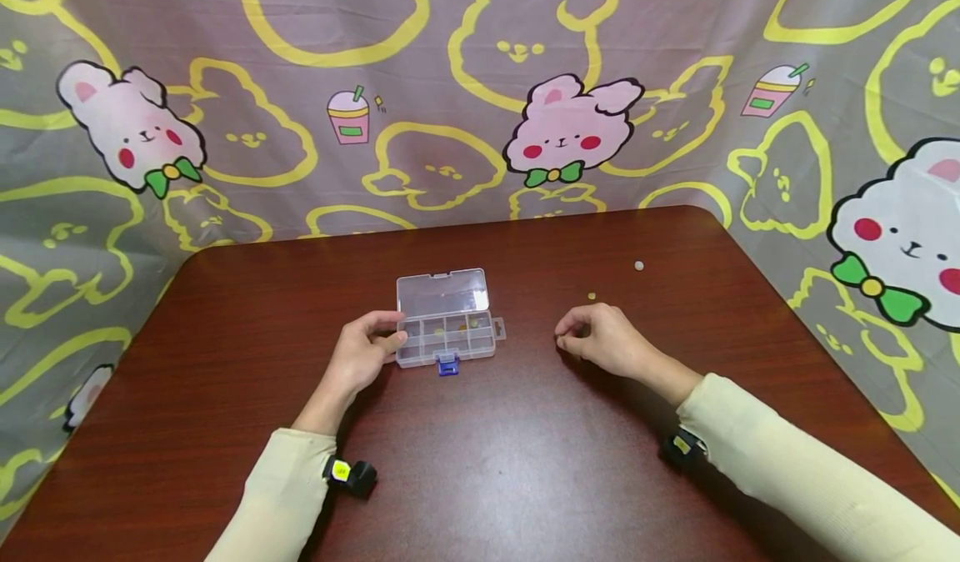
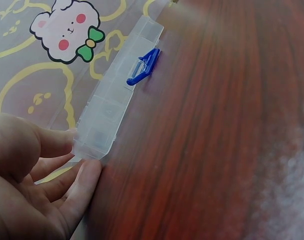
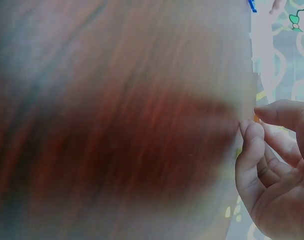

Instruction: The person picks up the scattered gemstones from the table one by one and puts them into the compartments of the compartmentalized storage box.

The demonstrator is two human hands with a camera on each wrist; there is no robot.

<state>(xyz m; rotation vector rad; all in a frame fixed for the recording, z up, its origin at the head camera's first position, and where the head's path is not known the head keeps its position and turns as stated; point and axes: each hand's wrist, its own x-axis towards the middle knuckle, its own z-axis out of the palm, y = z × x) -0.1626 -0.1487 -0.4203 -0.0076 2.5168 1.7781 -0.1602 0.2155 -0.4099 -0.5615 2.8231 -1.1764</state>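
A clear plastic compartment box (image 1: 480,353) stands on the table with its lid (image 1: 442,293) raised at the back. A blue latch (image 1: 447,368) hangs at its front. Several compartments contain small yellowish or orange pieces. My left hand (image 1: 360,351) holds the box's left end, thumb at the front and fingers behind and below, as the left wrist view also shows. To the right of the box, my right hand (image 1: 606,342) is low over the table with thumb and fingertips together. Between them, the right wrist view shows a small orange piece (image 3: 256,119), mostly hidden.
A small yellow piece (image 1: 592,296) lies just beyond the right hand. Farther back and right is a small whitish round piece (image 1: 639,266). The brown wooden table (image 1: 225,362) meets a patterned cloth (image 1: 442,112) at the back and sides.
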